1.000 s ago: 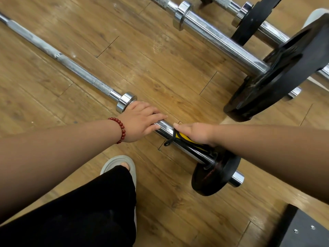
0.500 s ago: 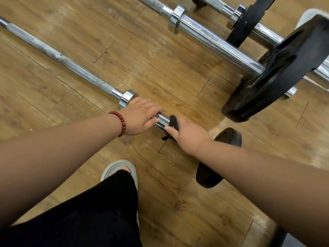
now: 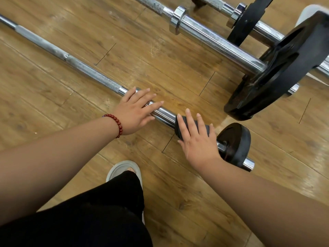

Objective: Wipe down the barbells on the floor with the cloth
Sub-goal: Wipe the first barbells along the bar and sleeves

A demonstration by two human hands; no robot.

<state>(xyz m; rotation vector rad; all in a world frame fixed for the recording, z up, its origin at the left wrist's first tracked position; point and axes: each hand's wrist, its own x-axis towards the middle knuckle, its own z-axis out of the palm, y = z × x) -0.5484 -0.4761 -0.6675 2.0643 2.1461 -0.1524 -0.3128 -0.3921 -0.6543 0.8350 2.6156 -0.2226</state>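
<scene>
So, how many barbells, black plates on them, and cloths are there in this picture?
Barbells: 3 (near, middle, far)
Black plates: 3 (small, large, far)
Cloth: 1
Total: 7

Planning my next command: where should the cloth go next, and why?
Probably slide the right hand and the dark cloth under it along the sleeve toward the left hand: bare chrome shows between them, and the small plate blocks the other way.
</scene>
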